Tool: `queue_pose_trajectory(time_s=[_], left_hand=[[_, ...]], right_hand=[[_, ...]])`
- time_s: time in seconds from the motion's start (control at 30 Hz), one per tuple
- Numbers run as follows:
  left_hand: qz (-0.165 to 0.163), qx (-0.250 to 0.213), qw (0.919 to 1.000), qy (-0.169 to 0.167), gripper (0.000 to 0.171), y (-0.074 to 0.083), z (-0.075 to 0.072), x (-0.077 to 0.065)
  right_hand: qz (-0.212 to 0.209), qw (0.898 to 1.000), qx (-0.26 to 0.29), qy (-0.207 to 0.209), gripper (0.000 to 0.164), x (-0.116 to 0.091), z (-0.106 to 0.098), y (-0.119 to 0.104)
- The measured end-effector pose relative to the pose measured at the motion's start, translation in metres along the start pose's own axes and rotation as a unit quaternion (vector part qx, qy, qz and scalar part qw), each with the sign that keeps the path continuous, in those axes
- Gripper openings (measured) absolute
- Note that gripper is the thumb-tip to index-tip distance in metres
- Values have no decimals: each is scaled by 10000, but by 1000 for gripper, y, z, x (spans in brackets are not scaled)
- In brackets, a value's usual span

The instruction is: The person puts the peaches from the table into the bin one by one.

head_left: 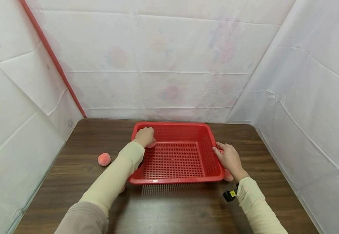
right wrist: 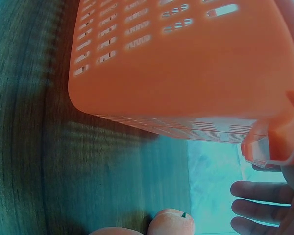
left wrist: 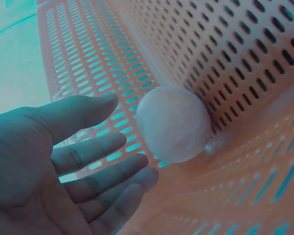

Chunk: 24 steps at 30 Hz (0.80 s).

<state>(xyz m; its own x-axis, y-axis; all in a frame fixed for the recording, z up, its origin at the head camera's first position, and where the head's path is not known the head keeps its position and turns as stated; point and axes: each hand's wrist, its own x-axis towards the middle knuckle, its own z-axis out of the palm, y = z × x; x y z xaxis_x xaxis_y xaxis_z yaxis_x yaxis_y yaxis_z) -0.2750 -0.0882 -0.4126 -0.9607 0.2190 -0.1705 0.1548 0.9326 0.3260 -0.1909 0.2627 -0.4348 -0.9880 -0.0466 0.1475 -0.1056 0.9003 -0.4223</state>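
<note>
A red plastic basket (head_left: 173,180) with slotted walls and floor sits on the brown table. Inside its back left corner, my left hand (head_left: 144,136) reaches down beside a peach (left wrist: 174,125). The left wrist view shows that hand's fingers (left wrist: 105,183) loosely extended, a small gap between them and the peach. At the basket's right side, my right hand (head_left: 229,159) grips the rim, thumb over the top and the other fingers outside. Two peaches lie by the right hand, one peach (head_left: 228,175) below its wrist; another peach (right wrist: 171,223) with a green leaf tip shows in the right wrist view.
Left of the basket, a peach (head_left: 104,159) lies on the wooden table (head_left: 172,211). Part of another peach (head_left: 122,188) peeks out from behind the left forearm. White patterned sheeting (head_left: 169,58) stands behind the table and along both sides.
</note>
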Motion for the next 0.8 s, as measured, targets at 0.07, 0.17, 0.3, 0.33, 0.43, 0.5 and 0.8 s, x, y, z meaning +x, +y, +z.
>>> queue_pose_trajectory(time_s=[0.07,0.17,0.3,0.33,0.43,0.5,0.8], left_hand=[[30,-36,10000,17,11,2,-4,-2],[93,-27,9999,101,12,4,-11,-5],[137,39,9997,195,14,6,-16,-8],[142,53,9997,204,15,6,-16,-9],[172,79,9996,218,16,7,-18,-11],[194,134,9995,217,17,7,-20,-12],[180,180,9995,205,27,7,-31,-20]], right_hand=[[2,10000,6,11,45,0,0,0],[6,10000,16,7,45,0,-1,-1],[-4,10000,-17,11,46,0,-3,-2],[-5,10000,-37,17,47,0,-3,-3],[14,10000,-73,15,47,0,-4,-3],[14,10000,-69,-11,47,0,-4,-3],[84,9999,-38,-64,47,0,-3,-4]])
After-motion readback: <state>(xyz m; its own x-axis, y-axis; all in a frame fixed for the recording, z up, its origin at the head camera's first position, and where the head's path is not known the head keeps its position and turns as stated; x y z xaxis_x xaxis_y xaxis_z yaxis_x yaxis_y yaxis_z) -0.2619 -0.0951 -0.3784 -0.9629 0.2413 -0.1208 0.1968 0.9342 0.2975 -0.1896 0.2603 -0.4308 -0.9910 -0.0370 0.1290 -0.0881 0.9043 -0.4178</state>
